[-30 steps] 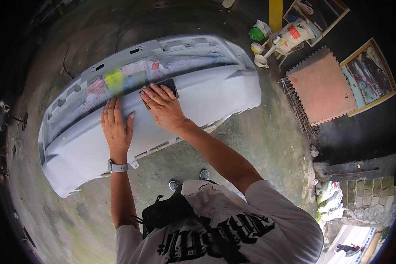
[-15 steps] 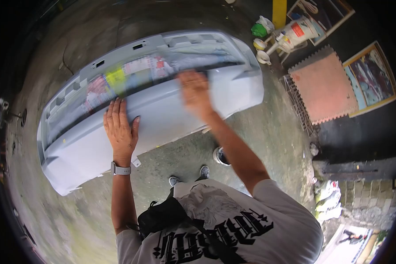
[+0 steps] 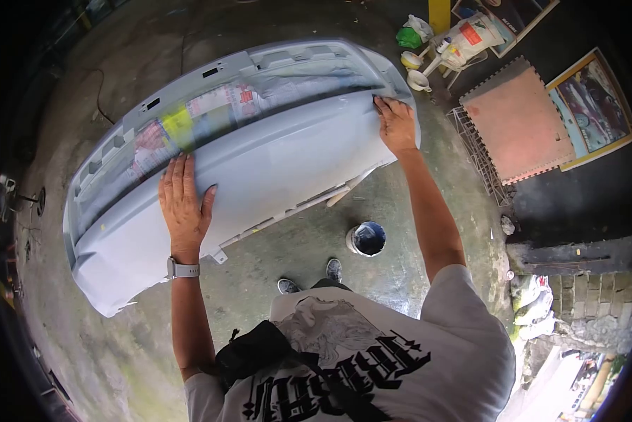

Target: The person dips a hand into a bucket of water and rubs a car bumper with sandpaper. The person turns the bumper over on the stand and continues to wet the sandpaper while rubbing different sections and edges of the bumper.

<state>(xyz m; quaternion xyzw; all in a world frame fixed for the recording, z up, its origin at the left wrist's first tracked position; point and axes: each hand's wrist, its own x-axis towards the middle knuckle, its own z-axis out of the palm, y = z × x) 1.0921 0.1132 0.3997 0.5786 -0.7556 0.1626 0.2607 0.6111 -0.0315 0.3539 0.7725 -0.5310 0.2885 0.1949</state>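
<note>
Moved since the earlier frame: right hand (image 3: 397,126), from mid-panel to the one o'clock end of the bumper, fingers bent, a dark edge at the fingertips, exact grip impossible to tell. Largest to smallest: pale grey bumper (image 3: 281,151), above the floor (image 3: 288,264), spanning nine to one o'clock; bucket (image 3: 367,238), four o'clock; left hand (image 3: 182,204), nine o'clock, gripping nothing, laid flat on the bumper; grey watch (image 3: 184,269), left wrist.

There are two bare hands (image 3: 184,204); one grey-strapped wristwatch (image 3: 184,269); two dark, white-soled shoes (image 3: 334,269); one long pale-grey bumper (image 3: 281,155); one round, dark-filled bucket (image 3: 366,239); one pink, jagged-edged mat (image 3: 518,125); two rectangular framed posters (image 3: 594,105).
</note>
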